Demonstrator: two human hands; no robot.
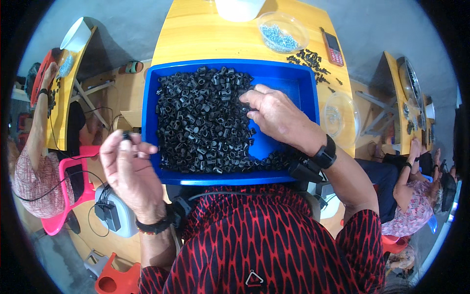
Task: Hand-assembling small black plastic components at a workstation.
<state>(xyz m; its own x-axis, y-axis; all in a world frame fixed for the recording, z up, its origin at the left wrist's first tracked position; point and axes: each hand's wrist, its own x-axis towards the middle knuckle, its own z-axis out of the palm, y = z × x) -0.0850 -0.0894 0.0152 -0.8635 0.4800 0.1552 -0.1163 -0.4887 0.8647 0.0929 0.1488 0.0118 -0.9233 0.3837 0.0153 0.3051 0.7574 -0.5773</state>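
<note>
A blue tray [230, 179] in front of me holds a large heap of small black plastic caps [200, 122], piled mostly toward its left and middle. Left of the tray, my left hand [129, 166] is raised and closed, pinching one small black plastic cap [126, 135] between thumb and fingertips. My right hand [279, 117] reaches over the tray's right part, its fingers bent and their tips at the edge of the heap. Thumb and forefinger there stand a little apart, with nothing visibly gripped between them.
Beyond the tray on the yellow table [205, 36] are a clear bowl of bluish screws [283, 32], scattered small black parts [313, 61], a phone [332, 47] and a white container [240, 7]. A clear lid [341, 117] lies right. People sit at tables on both sides.
</note>
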